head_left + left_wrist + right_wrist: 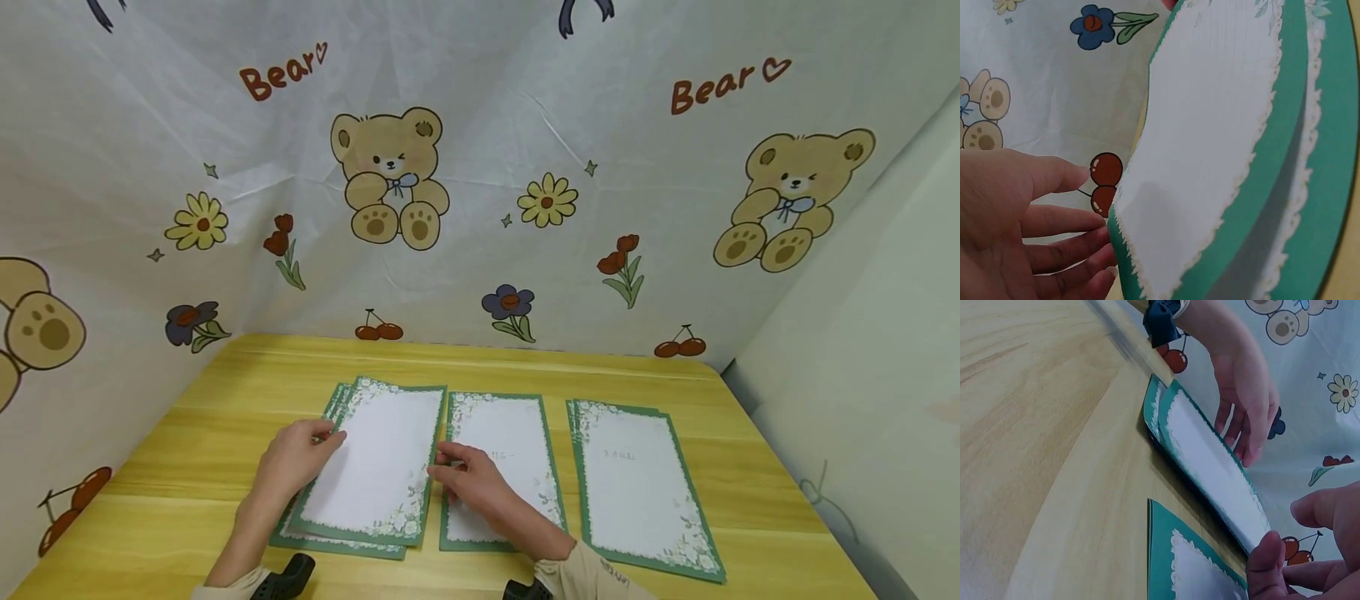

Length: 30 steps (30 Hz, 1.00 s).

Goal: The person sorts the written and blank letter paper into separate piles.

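Three piles of white letter paper with green borders and flower corners lie side by side. On the left pile, the top sheet (378,475) sits askew over the lower sheets (341,547). My left hand (295,458) has its fingertips at that sheet's left edge; in the left wrist view its thumb (1063,174) stands apart from the fingers. At the right edge are the fingertips of my right hand (472,479), thumb spread away in the right wrist view. My right forearm passes over the middle pile (498,417), covering part of it. Faint handwriting marks the middle and right piles.
The right pile (637,492) lies slightly fanned on the yellow wood-grain table (225,450). Behind the table hangs a white cloth (465,275) printed with bears and flowers. Dark wrist devices (285,577) sit at both cuffs.
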Available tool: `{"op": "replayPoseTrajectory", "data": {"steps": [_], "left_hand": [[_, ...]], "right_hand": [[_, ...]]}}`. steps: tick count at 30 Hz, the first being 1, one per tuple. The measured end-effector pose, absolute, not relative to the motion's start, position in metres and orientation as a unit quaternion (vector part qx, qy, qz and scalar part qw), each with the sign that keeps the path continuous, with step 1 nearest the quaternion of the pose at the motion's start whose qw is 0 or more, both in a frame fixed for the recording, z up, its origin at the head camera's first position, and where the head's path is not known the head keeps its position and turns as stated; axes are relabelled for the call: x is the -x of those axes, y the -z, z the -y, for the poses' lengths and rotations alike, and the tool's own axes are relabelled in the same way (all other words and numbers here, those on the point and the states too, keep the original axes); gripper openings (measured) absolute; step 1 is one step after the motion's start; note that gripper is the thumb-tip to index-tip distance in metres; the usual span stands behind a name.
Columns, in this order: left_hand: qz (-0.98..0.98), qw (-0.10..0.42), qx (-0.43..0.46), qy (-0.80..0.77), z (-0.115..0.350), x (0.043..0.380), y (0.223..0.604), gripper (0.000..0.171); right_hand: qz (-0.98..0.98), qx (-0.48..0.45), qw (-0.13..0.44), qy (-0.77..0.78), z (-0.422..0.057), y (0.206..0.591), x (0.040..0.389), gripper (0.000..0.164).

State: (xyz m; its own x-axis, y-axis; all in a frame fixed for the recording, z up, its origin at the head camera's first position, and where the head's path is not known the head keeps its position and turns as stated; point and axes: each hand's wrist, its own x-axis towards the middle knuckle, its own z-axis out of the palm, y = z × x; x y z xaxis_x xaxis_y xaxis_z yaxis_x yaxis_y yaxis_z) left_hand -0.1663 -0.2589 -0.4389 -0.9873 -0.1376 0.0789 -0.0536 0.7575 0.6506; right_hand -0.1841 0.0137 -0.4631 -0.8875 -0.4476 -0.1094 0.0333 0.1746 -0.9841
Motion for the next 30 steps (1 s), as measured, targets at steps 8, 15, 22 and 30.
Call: {"op": "replayPoseTrajectory", "data": {"steps": [8, 15, 22, 30], "left_hand": [[0.933, 0.076, -0.075, 0.342, 0.263, 0.165, 0.438, 0.045], [0.931, 0.087, -0.061, 0.349, 0.262, 0.165, 0.434, 0.042], [0.926, 0.095, -0.053, 0.361, 0.247, 0.167, 0.43, 0.037], [0.932, 0.085, -0.007, 0.352, 0.211, 0.174, 0.432, 0.036]], "right_hand": [[-0.754, 0.136, 0.199, 0.611, -0.018, 0.462, 0.185, 0.054], [-0.759, 0.14, 0.191, 0.607, -0.029, 0.459, 0.189, 0.048], [-0.759, 0.144, 0.181, 0.608, -0.05, 0.457, 0.196, 0.05], [-0.819, 0.132, 0.118, 0.545, -0.08, 0.455, 0.202, 0.051]]}}
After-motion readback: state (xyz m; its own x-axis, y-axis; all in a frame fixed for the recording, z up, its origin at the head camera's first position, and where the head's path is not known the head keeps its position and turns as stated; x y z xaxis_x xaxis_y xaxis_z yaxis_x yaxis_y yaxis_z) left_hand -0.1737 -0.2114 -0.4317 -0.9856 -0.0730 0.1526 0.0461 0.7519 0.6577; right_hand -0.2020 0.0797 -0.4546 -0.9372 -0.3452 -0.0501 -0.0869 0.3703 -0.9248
